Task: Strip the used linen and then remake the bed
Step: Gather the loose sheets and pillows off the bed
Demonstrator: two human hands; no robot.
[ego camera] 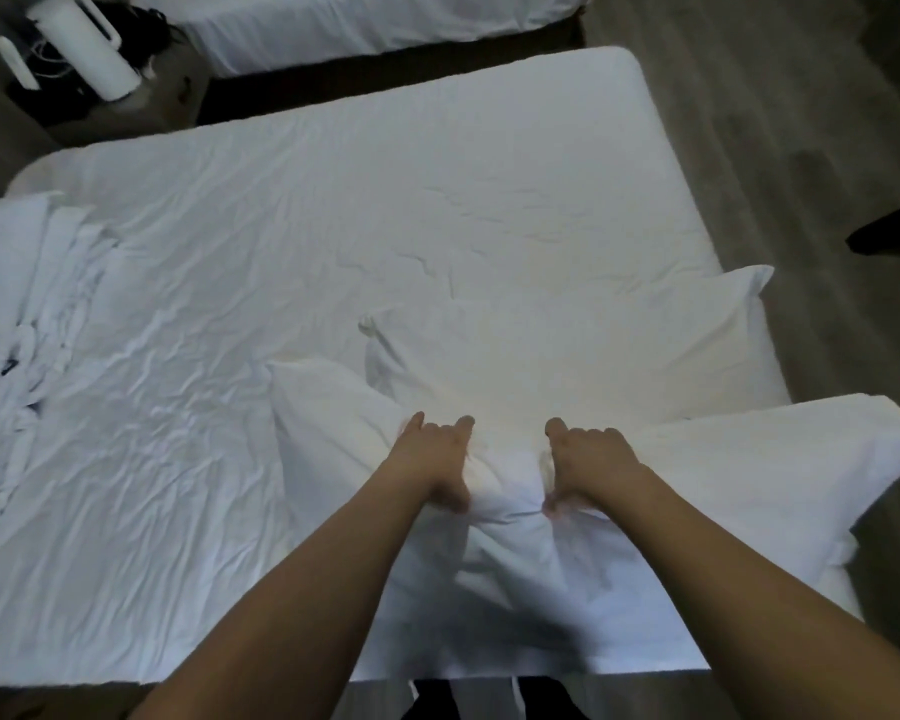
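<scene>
two hands, left hand (437,462) and right hand (591,467), pinch a pillow's (567,366) near end; its long axis runs away from them across the bed (333,200).

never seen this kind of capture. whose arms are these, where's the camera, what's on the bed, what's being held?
There is no robot here: the arms belong to a person, and the single picture comes from a wide-angle camera worn on their head, looking forward and down. The left hand and the right hand both grip bunched white fabric, which looks like the open end of a pillowcase on the pillow in front of them. That pillow lies on a bed covered with a wrinkled white sheet. A heap of crumpled white linen lies at the left end of the bed. A second bed stands beyond it, and a white kettle-like jug lies on a stand at the top left.
</scene>
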